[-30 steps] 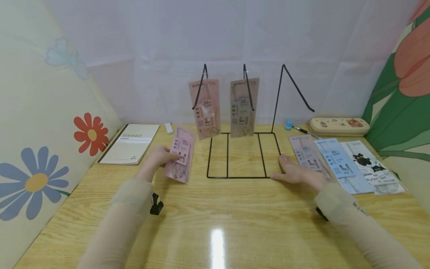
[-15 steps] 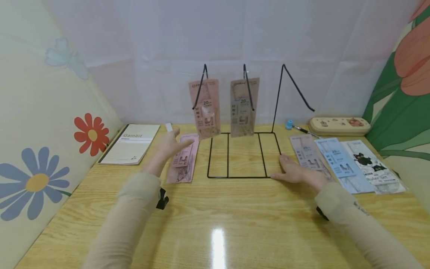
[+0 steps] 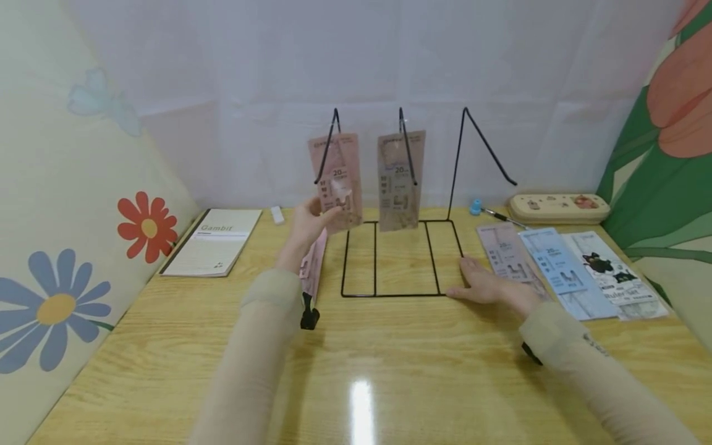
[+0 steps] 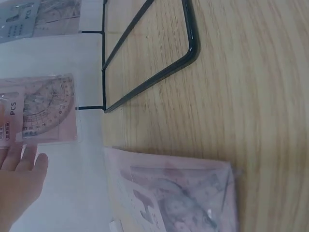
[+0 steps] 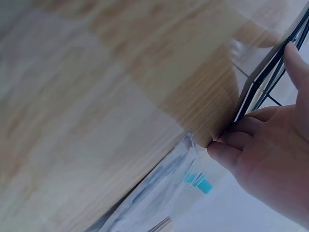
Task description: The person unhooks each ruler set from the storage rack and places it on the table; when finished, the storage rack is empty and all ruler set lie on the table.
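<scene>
A black wire display rack stands on the table with three upright hooks. My left hand holds the lower left edge of a pink ruler set packet hanging on the left hook, thumb in front and fingers behind. In the left wrist view, a protractor shows through this packet's clear film. Below that hand, partly hidden by it, another pink ruler set packet lies on the table. My right hand grips the rack's front right corner, thumb at the front bar and fingers at the side bar.
A greyish-pink packet hangs on the middle hook; the right hook bears nothing. To the right lie a mauve packet, a blue packet, a white ruler set, a pen and a pencil case. A notebook lies left.
My left hand has let go of the pink packet on the table and moved up and right to the packet on the left hook. My right hand stays at the rack's corner.
</scene>
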`<state>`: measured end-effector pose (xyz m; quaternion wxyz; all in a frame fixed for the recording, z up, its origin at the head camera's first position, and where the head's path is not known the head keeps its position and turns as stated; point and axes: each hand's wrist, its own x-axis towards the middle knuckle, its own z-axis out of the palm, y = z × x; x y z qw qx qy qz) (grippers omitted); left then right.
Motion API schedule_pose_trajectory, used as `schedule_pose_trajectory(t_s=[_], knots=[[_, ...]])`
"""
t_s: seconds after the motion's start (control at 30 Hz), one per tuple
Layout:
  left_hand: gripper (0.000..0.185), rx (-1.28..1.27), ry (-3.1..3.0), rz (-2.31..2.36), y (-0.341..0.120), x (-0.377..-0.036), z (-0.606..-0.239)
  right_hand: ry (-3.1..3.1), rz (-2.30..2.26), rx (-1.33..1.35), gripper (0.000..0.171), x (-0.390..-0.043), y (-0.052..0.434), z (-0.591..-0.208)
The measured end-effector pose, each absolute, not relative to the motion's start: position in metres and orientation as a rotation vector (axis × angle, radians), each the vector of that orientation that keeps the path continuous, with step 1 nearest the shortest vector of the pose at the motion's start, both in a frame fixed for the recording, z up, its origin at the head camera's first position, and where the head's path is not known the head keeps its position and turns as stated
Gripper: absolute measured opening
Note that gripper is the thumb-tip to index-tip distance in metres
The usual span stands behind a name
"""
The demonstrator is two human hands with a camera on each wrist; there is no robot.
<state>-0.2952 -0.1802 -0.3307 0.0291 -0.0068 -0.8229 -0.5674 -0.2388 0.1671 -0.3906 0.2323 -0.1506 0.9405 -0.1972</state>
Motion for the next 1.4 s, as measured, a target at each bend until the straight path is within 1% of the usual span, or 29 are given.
schedule_pose_trajectory(t_s=[0.23, 0.57, 0.7, 0.97, 1.2, 1.4], knots=[[0.042, 0.072, -2.456, -1.813, -0.172, -0.297, -0.333, 2.584, -0.531, -0.424, 0.094, -0.237, 0.167, -0.390], [0.041, -0.046, -2.428, -1.807, -0.173, -0.280, -0.340, 2.590, -0.518, -0.432, 0.094, -0.237, 0.167, -0.391], [0.040, -0.107, -2.435, -1.799, -0.178, -0.268, -0.344, 2.590, -0.523, -0.434, 0.094, -0.237, 0.167, -0.391], [0.028, -0.343, -2.382, -1.763, -0.190, -0.235, -0.351, 2.588, -0.517, -0.417, 0.094, -0.238, 0.167, -0.390], [0.028, -0.452, -2.397, -1.790, -0.197, -0.202, -0.353, 2.587, -0.532, -0.424, 0.093, -0.238, 0.168, -0.389], [0.024, -0.517, -2.410, -1.769, -0.205, -0.177, -0.355, 2.570, -0.559, -0.437, 0.094, -0.238, 0.169, -0.390]])
